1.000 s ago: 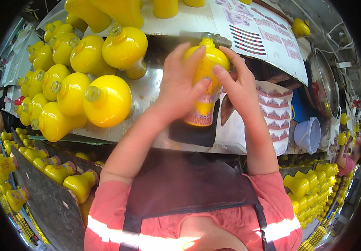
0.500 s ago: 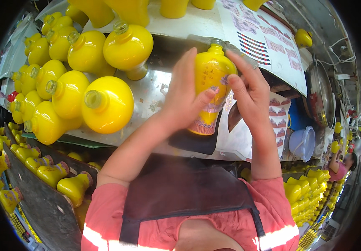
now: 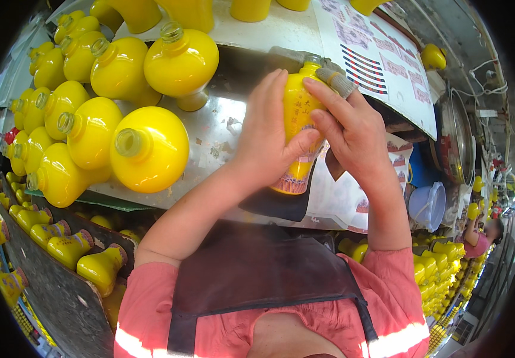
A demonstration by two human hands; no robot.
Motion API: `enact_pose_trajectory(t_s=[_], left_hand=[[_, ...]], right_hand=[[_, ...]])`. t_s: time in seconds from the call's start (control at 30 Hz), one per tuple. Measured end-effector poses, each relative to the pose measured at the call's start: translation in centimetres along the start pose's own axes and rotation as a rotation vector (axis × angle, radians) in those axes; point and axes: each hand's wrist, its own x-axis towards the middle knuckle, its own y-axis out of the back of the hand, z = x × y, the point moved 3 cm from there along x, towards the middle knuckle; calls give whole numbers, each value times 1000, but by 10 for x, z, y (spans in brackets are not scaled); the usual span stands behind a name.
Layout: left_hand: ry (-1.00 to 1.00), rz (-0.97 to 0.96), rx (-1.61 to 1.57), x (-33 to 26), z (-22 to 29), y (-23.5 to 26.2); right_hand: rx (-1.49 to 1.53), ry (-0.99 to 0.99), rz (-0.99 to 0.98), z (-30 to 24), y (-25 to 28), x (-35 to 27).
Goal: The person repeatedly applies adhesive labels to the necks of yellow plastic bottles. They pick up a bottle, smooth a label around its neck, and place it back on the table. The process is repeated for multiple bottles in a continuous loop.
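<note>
Both hands hold one yellow bottle (image 3: 298,113) upright over the steel worktable (image 3: 221,128). My left hand (image 3: 266,140) wraps its left side, thumb across the lower front. My right hand (image 3: 350,128) presses on its right side, with a taped fingertip at the bottle's shoulder. A red and blue printed label runs along the bottle's lower part. A dark mat (image 3: 278,203) lies under the bottle.
Several round yellow bottles (image 3: 150,149) lie and stand on the table to the left. More bottles (image 3: 69,247) fill a rack at lower left and rows at lower right. White printed sheets (image 3: 383,56) and label sheets (image 3: 344,197) lie right. Another person (image 3: 478,238) is at far right.
The bottle and both hands have shifted slightly right and up. My right fingers have moved from the bottle's middle up to its shoulder.
</note>
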Motion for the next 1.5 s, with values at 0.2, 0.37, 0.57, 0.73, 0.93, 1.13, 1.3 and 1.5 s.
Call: enact_pose_trajectory(t_s=[0.2,0.37,0.57,0.73,0.93,1.13,1.3,1.5], left_hand=[[-15,9,7,0,-2,-1],[-43,14,14,1,-4,-1],[-37,-2,9,1,-4,-2],[-50,-8,15,2,-4,0],[-25,-29,21,2,-4,0],[60,-26,-189,8,-9,7],[236,-16,-488,16,-15,3],[312,-9,-642,15,-12,-8]], right_hand=[[56,43,22,4,-1,2],[-7,110,-126,1,7,5],[194,-85,-104,13,6,4],[512,-612,-56,32,14,21],[841,-563,-71,18,29,35],[-75,266,368,4,24,22],[8,690,286,-26,0,-34],[144,344,413,-13,-4,-76]])
